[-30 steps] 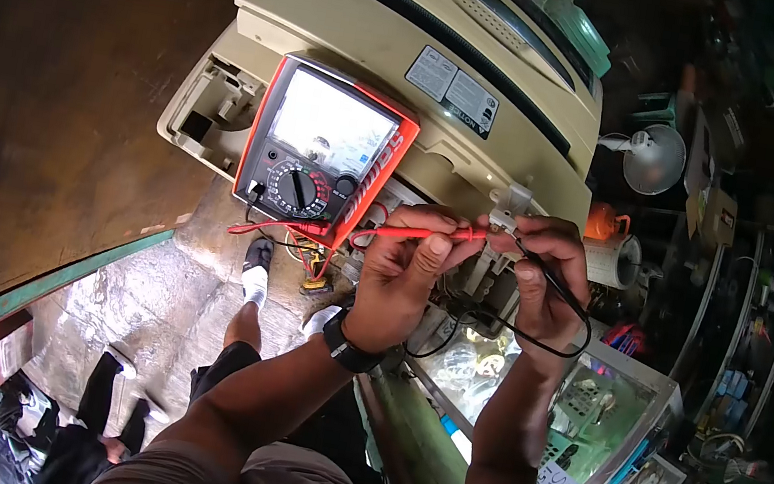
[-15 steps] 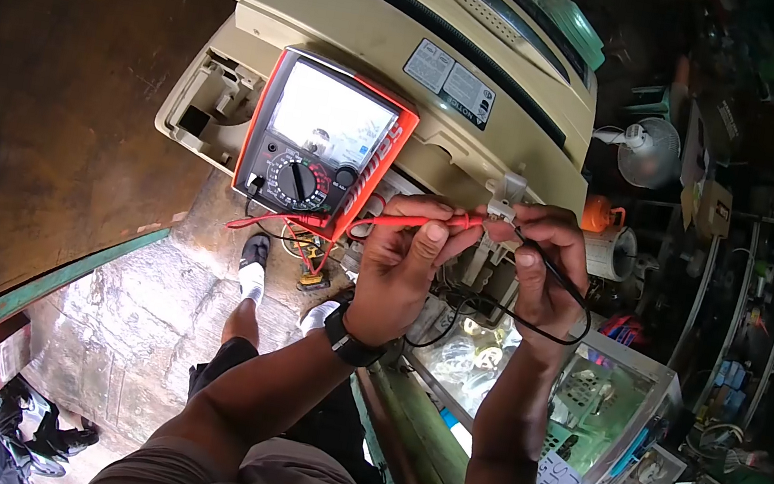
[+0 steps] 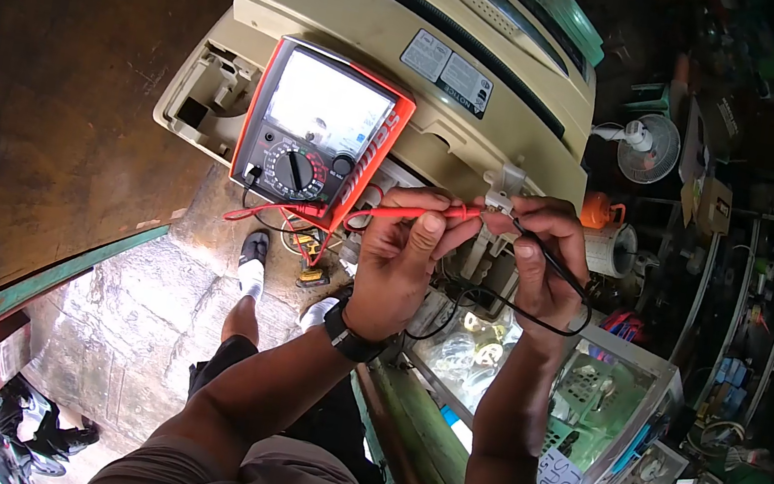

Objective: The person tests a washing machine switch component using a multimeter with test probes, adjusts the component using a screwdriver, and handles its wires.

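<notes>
Near the centre of the frame, your left hand (image 3: 398,266) pinches a red probe (image 3: 417,213) while your right hand (image 3: 547,286) grips a black probe (image 3: 556,263), both aimed at a small white part (image 3: 498,200); whether the tips touch it cannot be told. The meter (image 3: 285,153) sits left of centre, beside a beige machine (image 3: 342,12) across the upper middle.

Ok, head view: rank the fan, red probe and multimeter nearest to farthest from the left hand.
1. Red probe: nearest, gripped in the fingers of the left hand.
2. Multimeter: just up and left of the hand in the view.
3. Fan: farthest, in the background at upper right.
</notes>
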The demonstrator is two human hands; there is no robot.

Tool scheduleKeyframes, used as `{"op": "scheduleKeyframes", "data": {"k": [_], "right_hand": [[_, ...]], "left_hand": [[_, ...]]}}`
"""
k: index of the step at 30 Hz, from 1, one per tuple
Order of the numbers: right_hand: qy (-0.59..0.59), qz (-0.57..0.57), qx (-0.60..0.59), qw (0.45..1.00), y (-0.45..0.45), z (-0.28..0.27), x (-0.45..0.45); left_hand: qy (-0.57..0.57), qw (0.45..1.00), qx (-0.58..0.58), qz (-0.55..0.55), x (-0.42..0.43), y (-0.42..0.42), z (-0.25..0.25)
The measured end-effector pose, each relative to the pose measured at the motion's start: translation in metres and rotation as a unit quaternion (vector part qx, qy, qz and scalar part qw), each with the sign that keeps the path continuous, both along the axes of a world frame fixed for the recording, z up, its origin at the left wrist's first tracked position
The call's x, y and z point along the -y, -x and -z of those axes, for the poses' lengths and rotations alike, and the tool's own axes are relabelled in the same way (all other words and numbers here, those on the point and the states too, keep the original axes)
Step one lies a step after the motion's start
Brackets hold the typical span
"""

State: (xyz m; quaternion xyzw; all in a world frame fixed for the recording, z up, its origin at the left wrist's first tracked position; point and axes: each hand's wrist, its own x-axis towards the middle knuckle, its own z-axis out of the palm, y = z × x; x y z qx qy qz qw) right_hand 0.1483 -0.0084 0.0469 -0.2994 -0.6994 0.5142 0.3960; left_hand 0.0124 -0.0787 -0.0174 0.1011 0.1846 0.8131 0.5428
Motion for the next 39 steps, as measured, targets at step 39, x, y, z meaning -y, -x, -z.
{"op": "scheduleKeyframes", "data": {"k": [39], "right_hand": [[-0.015, 0.012, 0.069, 0.997, 0.003, -0.005, -0.013]], "left_hand": [[0.023, 0.999, -0.034, -0.022, -0.002, -0.003, 0.003]]}}
